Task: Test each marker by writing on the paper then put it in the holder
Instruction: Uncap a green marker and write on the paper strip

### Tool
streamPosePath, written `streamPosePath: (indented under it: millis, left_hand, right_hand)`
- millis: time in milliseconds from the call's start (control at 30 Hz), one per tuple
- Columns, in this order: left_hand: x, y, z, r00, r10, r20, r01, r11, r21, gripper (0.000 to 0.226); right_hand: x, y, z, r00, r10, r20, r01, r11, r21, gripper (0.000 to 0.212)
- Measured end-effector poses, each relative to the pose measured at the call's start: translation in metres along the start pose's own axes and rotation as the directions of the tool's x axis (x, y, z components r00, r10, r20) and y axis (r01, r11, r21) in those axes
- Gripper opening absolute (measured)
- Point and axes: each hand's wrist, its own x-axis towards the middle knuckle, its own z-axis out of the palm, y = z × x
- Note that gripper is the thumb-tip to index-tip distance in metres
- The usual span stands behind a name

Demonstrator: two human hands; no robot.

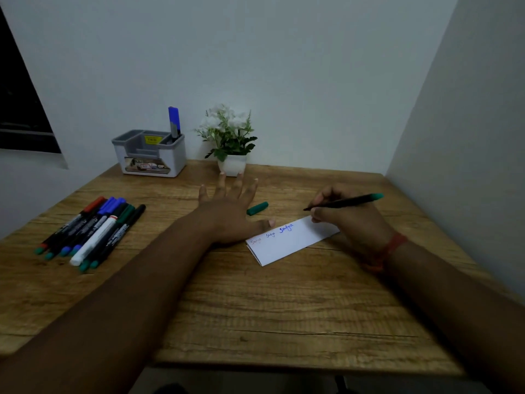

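My right hand point(349, 220) grips a black marker with a green end point(345, 202), its tip just above the far right part of the folded white paper point(287, 245). Three small written words, one red and two blue, show on the paper's far edge. My left hand point(230, 211) lies flat with fingers spread, its thumb pressing the paper's left end. A green cap point(257, 208) lies on the table between my hands. Several markers point(91, 231) lie in a bunch at the left. The grey and white holder point(150, 155) at the back holds one blue-capped marker point(174, 122).
A small potted plant with white flowers point(228, 140) stands at the back beside the holder, just beyond my left fingertips. The wooden table point(255, 308) meets walls at the back and at the right. A dark window is at the far left.
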Motion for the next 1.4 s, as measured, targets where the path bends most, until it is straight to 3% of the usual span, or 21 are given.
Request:
streamPosePath:
  millis: [200, 600, 1400]
  left_hand:
    - [-0.0001, 0.0023, 0.0011, 0.999, 0.005, 0.036, -0.006, 0.999, 0.04, 0.11]
    - [0.0006, 0.0019, 0.0001, 0.998, -0.008, 0.057, 0.006, 1.0, 0.028, 0.114]
    - [0.001, 0.0021, -0.0013, 0.999, -0.001, 0.055, -0.001, 1.0, 0.026, 0.114]
  right_hand:
    - [0.0008, 0.0068, 0.0077, 1.0, -0.021, 0.013, 0.022, 0.993, -0.118, 0.006]
    - [0.0054, 0.0102, 0.0095, 0.999, 0.02, 0.038, -0.013, 0.981, -0.192, 0.006]
    - [0.0061, 0.0066, 0.0082, 0.998, 0.068, 0.008, -0.066, 0.978, -0.197, 0.001]
